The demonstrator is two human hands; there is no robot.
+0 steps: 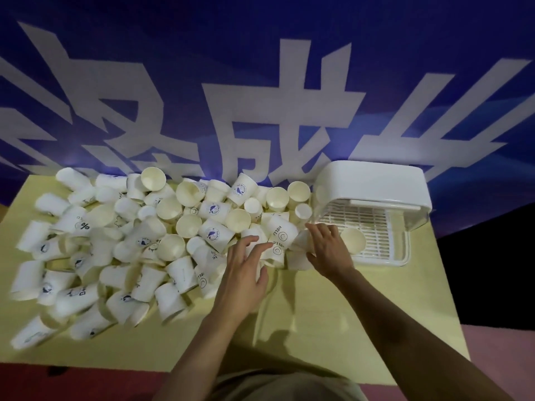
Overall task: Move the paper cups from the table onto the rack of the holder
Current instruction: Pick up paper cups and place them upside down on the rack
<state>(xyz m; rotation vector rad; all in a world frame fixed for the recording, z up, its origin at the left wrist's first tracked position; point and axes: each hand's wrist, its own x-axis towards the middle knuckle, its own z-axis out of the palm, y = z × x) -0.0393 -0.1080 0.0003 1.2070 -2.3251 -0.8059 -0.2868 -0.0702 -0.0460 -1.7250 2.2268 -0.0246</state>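
Note:
Several white paper cups [185, 224] lie heaped over the left and middle of the yellow table [318, 308], many with blue logos. The white holder [376, 180] stands at the table's right end, and its slatted rack [367, 218] is exposed. One cup [351, 240] lies on its side on the rack's front left, mouth toward me. My right hand [328, 250] is at the rack's left edge, with fingers and thumb curled round a cup [299, 241]. My left hand [246, 273] is spread over cups at the heap's near right, beside a "HELLO" cup [277, 247].
A blue wall banner with large white characters rises right behind the table. Bare tabletop lies in front of the holder and between my forearms. Beyond the table's right edge the floor is dark, and reddish floor shows below the front edge.

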